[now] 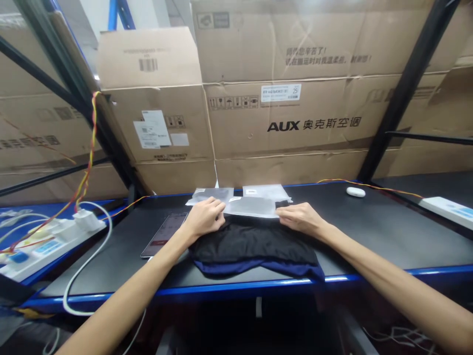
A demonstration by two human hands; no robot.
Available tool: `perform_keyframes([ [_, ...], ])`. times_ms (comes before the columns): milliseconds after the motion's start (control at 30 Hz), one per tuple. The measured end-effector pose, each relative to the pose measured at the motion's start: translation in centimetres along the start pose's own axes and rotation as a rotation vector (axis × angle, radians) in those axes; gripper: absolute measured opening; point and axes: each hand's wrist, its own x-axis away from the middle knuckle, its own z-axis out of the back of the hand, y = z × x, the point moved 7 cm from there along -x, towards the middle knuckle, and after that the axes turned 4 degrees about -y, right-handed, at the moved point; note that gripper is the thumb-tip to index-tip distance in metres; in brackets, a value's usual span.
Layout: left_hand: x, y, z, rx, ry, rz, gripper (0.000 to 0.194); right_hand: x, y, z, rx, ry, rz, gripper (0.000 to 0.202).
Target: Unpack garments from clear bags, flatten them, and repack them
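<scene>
Black cloth (251, 241), blue-edged, lying on dark surface (399, 222); pinched at far edge in the grip of left hand (206, 216) and right hand (301, 218), spaced apart, presumably for tautness; pale bag (251, 207) between.

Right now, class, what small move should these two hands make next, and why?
Probably ease the left hand and right hand gently apart to smooth the cloth: they appear to grip opposite ends of its far edge, and its surface looks wrinkled.
</scene>
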Motion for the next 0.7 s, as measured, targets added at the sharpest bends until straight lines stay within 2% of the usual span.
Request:
perform_keyframes([
  [67, -0.5, 0.1, 0.0, 0.056, -0.026, 0.047, 0.011, -0.1, -0.2, -0.1, -0.021, 0.018, 0.003, 0.021],
  [167, -1.7, 1.1, 0.0, 0.191, -0.001, 0.029, 0.038, -0.2, -0.5, 0.0, -0.059, 0.066, -0.010, 0.024],
  [267, -2.8, 2.7, -0.6, 0.252, 0.009, -0.059, 0.062, -0.3, -0.8, 0.1, -0.107, 0.097, -0.001, 0.025],
  [367, -3.3, 3.7, -1.3, 0.246, 0.015, -0.124, 0.060, -0.3, -1.0, 0.6, -0.137, 0.125, 0.012, 0.026],
  [433, -3.3, 3.6, -1.2, 0.237, 0.063, -0.128, 0.054, -0.4, -1.1, 1.0, -0.148, 0.145, -0.004, 0.027],
  [500, -3.1, 2.6, -0.8, 0.211, 0.129, -0.088, 0.048, -0.6, -1.0, 1.4, -0.162, 0.170, -0.042, 0.027],
  [600, -2.5, -0.6, -0.2, 0.155, 0.192, 0.065, 0.045, -0.8, -1.1, 1.4, -0.184, 0.164, -0.109, 0.028],
  [700, -1.8, -4.9, -0.8, 0.129, 0.142, 0.278, 0.048, -1.1, -1.4, 0.5, -0.208, 0.077, -0.138, 0.027],
])
